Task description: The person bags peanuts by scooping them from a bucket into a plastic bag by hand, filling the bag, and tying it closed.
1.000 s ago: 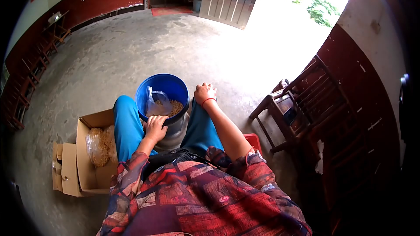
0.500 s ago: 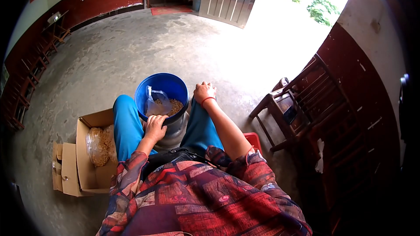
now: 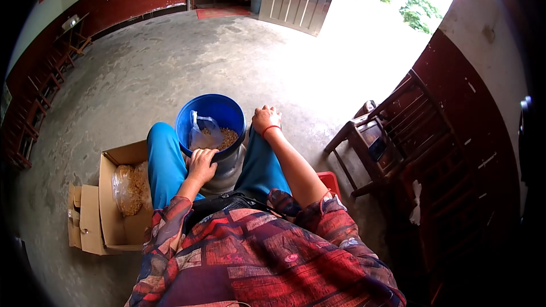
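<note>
A blue bucket (image 3: 232,109) stands between my knees, with small tan pieces (image 3: 228,138) and a clear plastic bag (image 3: 203,133) inside. My left hand (image 3: 202,163) rests on the bucket's near rim, its fingers bent over the edge. On my right knee lies my right hand (image 3: 266,118), palm down with the fingers spread a little and nothing held; a red string is round its wrist. At my left, an open cardboard box (image 3: 109,224) holds a clear bag of golden-brown food (image 3: 129,189).
A dark wooden chair (image 3: 364,148) with a dark flat object on it stands at the right. Part of a red container (image 3: 329,182) shows beside my right hip. Wooden stools (image 3: 42,91) line the left wall. A metal door (image 3: 298,8) stands open ahead.
</note>
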A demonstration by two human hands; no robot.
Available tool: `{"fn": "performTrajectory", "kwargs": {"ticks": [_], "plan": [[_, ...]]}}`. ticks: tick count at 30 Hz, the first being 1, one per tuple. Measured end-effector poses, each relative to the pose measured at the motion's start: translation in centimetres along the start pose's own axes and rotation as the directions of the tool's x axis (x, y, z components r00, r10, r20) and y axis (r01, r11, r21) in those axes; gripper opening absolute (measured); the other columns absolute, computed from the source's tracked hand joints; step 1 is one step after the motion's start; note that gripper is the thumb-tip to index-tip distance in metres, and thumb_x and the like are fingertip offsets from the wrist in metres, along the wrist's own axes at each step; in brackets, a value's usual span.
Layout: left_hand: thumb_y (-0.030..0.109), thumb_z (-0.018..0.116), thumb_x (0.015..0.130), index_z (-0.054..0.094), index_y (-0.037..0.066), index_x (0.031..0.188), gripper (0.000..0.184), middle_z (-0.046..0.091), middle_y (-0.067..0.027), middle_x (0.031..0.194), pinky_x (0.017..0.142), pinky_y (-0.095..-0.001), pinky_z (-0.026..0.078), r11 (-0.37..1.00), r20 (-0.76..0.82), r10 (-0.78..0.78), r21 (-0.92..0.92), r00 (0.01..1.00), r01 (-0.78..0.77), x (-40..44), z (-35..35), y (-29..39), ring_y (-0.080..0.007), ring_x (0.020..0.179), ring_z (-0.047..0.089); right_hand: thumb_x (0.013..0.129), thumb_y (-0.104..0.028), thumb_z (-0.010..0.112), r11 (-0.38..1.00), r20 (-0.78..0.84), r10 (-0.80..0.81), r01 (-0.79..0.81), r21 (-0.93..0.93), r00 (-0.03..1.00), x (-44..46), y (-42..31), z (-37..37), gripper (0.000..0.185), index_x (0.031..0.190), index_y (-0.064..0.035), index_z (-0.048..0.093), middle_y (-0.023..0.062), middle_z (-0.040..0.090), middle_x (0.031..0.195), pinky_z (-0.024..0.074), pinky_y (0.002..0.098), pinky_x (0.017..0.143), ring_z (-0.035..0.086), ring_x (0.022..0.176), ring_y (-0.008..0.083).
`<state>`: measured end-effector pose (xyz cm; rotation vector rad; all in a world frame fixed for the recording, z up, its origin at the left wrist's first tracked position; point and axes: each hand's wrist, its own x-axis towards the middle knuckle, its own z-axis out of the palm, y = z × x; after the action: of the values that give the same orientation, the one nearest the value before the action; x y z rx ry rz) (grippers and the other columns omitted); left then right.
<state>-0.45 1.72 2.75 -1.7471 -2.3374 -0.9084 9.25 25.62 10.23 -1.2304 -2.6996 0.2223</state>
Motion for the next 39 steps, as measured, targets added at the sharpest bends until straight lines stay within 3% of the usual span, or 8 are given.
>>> {"fn": "performTrajectory", "kwargs": {"ticks": [32,39], "plan": [[0.010,0.065,0.067,0.059,0.010,0.109,0.042,0.059,-0.0079,0.102,0.097,-0.0409,0.034,1.000,0.005,0.001,0.004,1.000,-0.001,0.00,-0.03,-0.03,-0.0279,0.103,0.052,0.084,-0.023,0.046,1.000,-0.011,-0.006,0.006,0.011,1.000,-0.04,0.04,0.09,0.030,0.102,-0.0138,0.067,0.0125,0.056,0.116,0.0336,0.0501,0.098,0.047,0.116,0.0307],[0.010,0.066,0.067,0.060,0.010,0.108,0.042,0.059,-0.0079,0.102,0.097,-0.0405,0.034,1.000,0.001,0.006,0.011,1.000,-0.006,0.02,0.06,-0.15,-0.0278,0.103,0.052,0.083,-0.028,0.049,1.000,-0.052,-0.017,0.017,0.008,0.998,0.32,0.34,0.84,0.029,0.100,-0.0144,0.067,0.0126,0.057,0.113,0.0360,0.0505,0.096,0.049,0.113,0.0313]]}}
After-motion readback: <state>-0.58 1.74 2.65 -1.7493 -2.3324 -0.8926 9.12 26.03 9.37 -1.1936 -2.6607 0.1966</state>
